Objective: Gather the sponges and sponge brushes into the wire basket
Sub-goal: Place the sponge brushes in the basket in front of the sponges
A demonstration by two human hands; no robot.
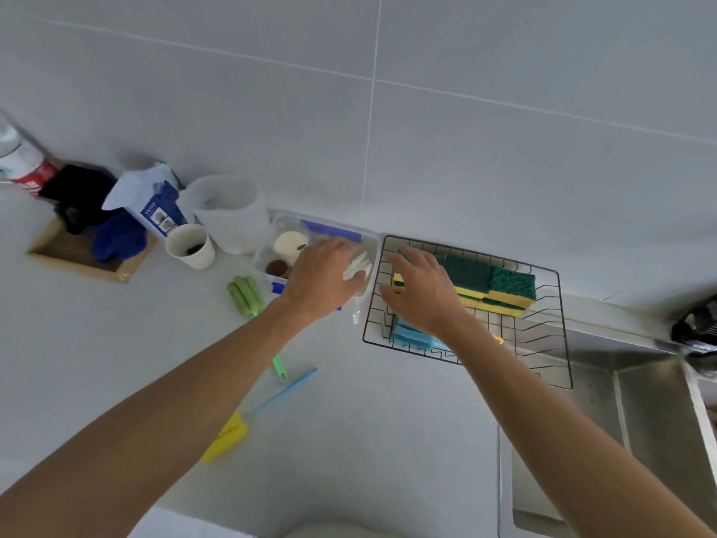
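Note:
A black wire basket stands on the counter against the wall. It holds a stack of yellow sponges with green pads and a blue sponge. My right hand is inside the basket's left part, with thumb and fingers around another yellow-green sponge. My left hand reaches into a clear plastic container, its fingers curled on a white ribbed object. A green sponge brush lies partly under my left forearm. A yellow sponge brush with a blue handle lies nearer to me.
A paper cup, a translucent jug, a blue-and-white pack and a wooden tray with dark cloths crowd the back left. A steel sink lies right of the basket, with a dark tap above it.

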